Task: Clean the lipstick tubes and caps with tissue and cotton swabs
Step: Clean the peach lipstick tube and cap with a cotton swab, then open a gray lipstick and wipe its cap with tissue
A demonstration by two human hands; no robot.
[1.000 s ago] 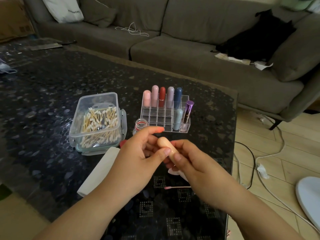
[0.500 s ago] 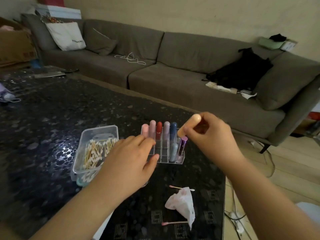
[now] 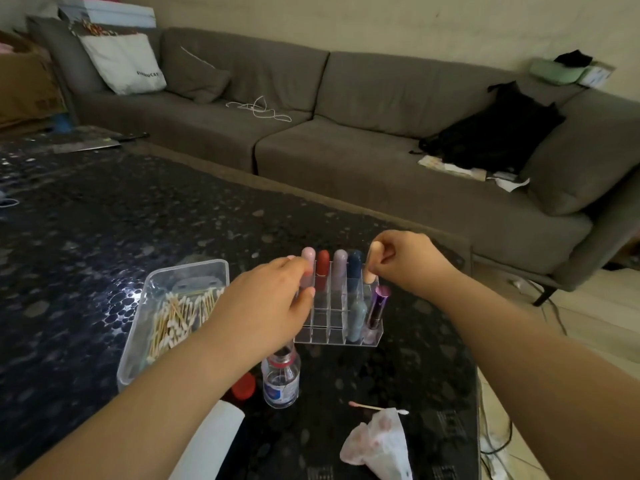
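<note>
The person's right hand point(image 3: 403, 259) pinches a peach lipstick point(image 3: 372, 263) with curled fingers and holds it upright at the back right corner of the clear rack point(image 3: 341, 336). Its bottom end is at the top of the last back slot. A second ago both hands held this lipstick close to the body, over the near part of the tabletop point(image 3: 104, 220). Half a second ago the right hand had lifted it alone, up above the rack. Now it is right at its slot. That likely means this lipstick is cleaned and is going back to its place.

The left hand point(image 3: 273, 303) has let go and moved to the rack's left side. Its fingers curl around the light pink lipstick point(image 3: 308, 263) at the left of the back row. It looks like the next one to be cleaned, though that is only a guess.

In the back row stand a red lipstick point(image 3: 323, 266), a pale purple lipstick point(image 3: 340, 266) and a dark blue lipstick point(image 3: 354, 265). Nearer the front right stand a grey-blue tube point(image 3: 356, 317) and a shiny purple tube point(image 3: 378, 306).

The box of cotton swabs point(image 3: 173, 313) sits left of the rack. A small bottle point(image 3: 280, 379) stands open in front of the rack, with a red cap point(image 3: 243, 386) lying beside it. Near the front edge lie a stained tissue point(image 3: 377, 445) and a used swab point(image 3: 367, 407), and a white tissue pack point(image 3: 207, 445) too.
</note>
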